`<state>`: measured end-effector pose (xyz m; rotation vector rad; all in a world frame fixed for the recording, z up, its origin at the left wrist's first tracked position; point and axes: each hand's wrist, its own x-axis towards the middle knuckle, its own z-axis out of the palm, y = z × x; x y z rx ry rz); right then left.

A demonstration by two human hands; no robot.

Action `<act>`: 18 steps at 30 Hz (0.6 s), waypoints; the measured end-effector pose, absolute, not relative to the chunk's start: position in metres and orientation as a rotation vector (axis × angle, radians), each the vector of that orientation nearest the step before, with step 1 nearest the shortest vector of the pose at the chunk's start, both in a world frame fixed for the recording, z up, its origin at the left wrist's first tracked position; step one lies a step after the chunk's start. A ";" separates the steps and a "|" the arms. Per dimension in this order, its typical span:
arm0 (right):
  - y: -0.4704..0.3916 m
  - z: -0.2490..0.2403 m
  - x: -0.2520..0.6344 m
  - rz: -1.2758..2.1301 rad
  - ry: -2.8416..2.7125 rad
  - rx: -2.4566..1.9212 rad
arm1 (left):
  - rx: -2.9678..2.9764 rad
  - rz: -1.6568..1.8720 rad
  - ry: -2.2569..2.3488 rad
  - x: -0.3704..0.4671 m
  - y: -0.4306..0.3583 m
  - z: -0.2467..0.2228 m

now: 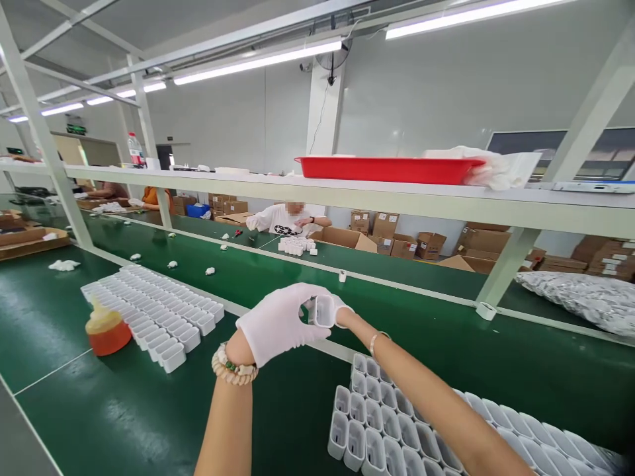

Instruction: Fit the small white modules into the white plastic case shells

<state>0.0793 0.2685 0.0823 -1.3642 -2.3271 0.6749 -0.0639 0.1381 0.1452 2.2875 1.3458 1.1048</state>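
White box-shaped plastic cup (325, 311), probably light, stiff and slick, best pinched by its walls, held above the green surface (288, 410) in the grip of the white-gloved left hand (285, 324), the right hand's (342, 309) hold unclear behind it.

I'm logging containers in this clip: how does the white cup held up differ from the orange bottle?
The white cup is plain white, whereas the bottle is orange below with a pale yellowish top. The cup is held up in the left hand; the bottle stands on the green work surface. The cup's wide open mouth faces the camera, while the bottle narrows toward its top. Both are containers.
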 end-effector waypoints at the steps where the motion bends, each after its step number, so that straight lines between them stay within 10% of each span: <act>1: 0.265 0.085 0.091 0.706 -2.293 -1.324 | 2.334 1.094 1.303 -0.061 0.137 0.145; 18: 0.071 0.103 0.228 0.356 -1.727 -0.781 | 2.718 0.786 1.186 0.021 0.091 0.156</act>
